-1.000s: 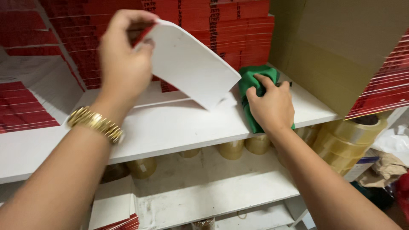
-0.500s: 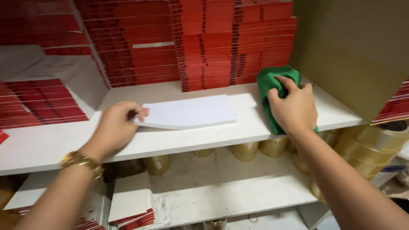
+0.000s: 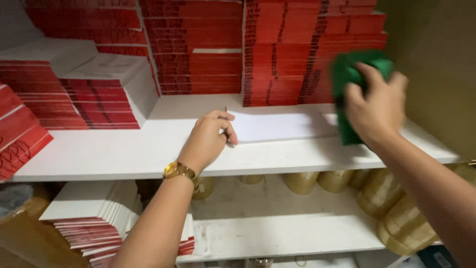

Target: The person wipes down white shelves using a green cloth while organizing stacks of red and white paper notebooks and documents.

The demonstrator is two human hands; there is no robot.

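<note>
- While the left hand (image 3: 206, 141) rests at the centre of the frame, its fingers are curled and pinch the near left edge of a white flat sheet (image 3: 280, 125) lying on the white shelf (image 3: 124, 154).
- White flat sheet: lies flat on the shelf, centre right of the frame, just in front of the red stacks (image 3: 312, 49).
- Left wrist carries a gold watch (image 3: 181, 172), seen at lower centre.
- Right hand (image 3: 377, 106), at right of the frame, is closed around a green cloth (image 3: 347, 79); the cloth is bunched and motion-blurred (whether it touches the shelf cannot be told).
- Green cloth hangs past the right end of the white sheet, close against the red stacks.
- Upper left of the frame: further red-edged stacks with white tops (image 3: 106, 89), well apart from both hands.
- Lower shelf, right of the frame: rolls of brown tape (image 3: 391, 203) in a row beneath the right forearm.
- Lower left: a fanned pile of white-and-red flat pieces (image 3: 94, 218).
- Far right: a brown cardboard surface (image 3: 436, 64) stands behind the right hand.
</note>
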